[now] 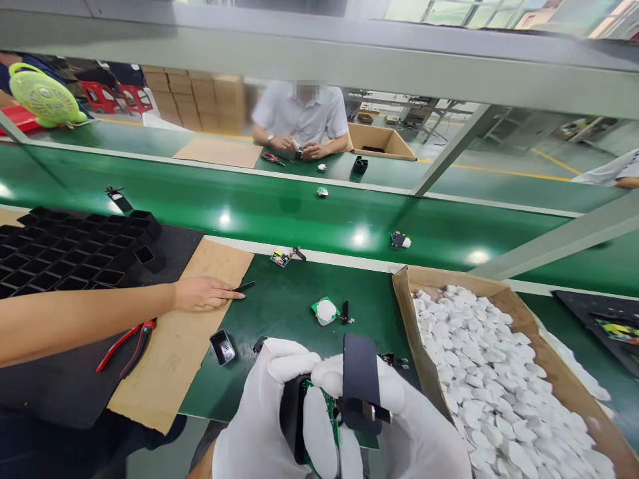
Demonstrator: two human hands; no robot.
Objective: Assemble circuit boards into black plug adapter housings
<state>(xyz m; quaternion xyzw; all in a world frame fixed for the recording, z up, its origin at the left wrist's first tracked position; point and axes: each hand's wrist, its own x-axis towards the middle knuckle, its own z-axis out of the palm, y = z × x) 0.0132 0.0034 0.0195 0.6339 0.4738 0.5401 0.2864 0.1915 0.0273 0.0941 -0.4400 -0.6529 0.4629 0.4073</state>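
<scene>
My left hand (264, 416), in a white glove, is closed around a black plastic housing (289, 419). A green circuit board (331, 403) sits at the housing's opening, partly hidden by the gloved fingers. My right hand (419, 422), gloved too, grips a black plug cover (360, 379) with metal prongs, right beside the board. Just beyond my hands, a circuit board with a white round pad (327, 311) lies on the green bench, a small black plug part (346, 313) wired to it. To the left stands an open black casing (222, 347).
A cardboard tray (407, 319) of white pads is on the right. At left, a co-worker's bare hand (204, 293) touches a dark strip beside brown cardboard (164, 372), pliers (134, 346) and black housings (74, 249). A green conveyor (269, 216) carries boards; another person sits opposite.
</scene>
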